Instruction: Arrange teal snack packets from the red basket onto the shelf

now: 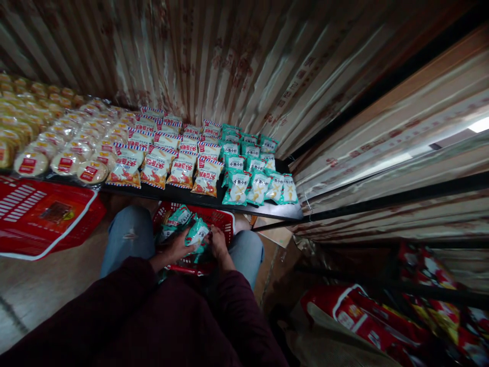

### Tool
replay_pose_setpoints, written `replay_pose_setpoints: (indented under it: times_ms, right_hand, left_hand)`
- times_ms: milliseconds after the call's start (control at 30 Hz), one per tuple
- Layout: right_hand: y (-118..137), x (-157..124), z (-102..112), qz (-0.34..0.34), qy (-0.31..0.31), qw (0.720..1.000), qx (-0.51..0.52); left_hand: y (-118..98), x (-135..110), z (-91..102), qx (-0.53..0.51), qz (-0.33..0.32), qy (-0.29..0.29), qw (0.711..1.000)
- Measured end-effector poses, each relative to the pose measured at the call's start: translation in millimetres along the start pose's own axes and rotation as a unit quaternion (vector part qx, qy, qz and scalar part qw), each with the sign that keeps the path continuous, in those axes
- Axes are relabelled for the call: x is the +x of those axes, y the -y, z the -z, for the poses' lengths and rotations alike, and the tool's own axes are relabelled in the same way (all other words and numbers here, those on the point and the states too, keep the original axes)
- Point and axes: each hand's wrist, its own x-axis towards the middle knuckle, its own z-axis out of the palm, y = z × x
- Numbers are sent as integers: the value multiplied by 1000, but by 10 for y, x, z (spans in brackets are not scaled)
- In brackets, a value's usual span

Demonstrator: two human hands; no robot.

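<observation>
Between my knees stands a red shopping basket point(228, 220) with several teal snack bags inside. Over it, a teal-and-white snack bag point(197, 233) is held by my left hand point(179, 248), whose fingers close round its left side. My right hand point(218, 241) is closed at the bag's right edge, pinching it; the fingertips are partly hidden. Another teal snack bag point(181, 216) lies in the basket just beyond my left hand. On the shelf in front, matching teal snack bags point(237, 187) stand in rows at the right end.
Left of these on the black shelf point(263, 210) are rows of white-and-orange snack bags point(155, 165) and round wrapped cakes point(65, 162). A second red basket point(82, 216) sits at left. Striped curtain point(183, 66) hangs behind. Black rails point(405, 196) and red packages point(367, 318) are at right.
</observation>
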Motion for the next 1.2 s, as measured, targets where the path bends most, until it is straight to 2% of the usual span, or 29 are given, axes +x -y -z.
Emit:
replay_pose_setpoints:
  times_ms: [233,433,667,833,1033,1200]
  right_hand:
    - [69,-80,-12,27,52,997,45]
    - [88,-75,7,53,49,995,66]
    - [31,-26,39,81,-1,995,62]
    - [-40,22,66,92,-31,994,56]
    - [-81,-13,31,81,-13,995,64]
    - [-114,-32,8,56,17,996,65]
  left_hand:
    - [-74,11,85,-112,22,72,991]
    - [-146,-67,137,-163,48,101,980]
    - [-134,-91,136,-169,80,90,978]
    - [-125,-108,121,-156,128,83,976]
    - [-132,-139,145,-132,186,47,973]
    - [-140,-119,133,-120,200,42,972]
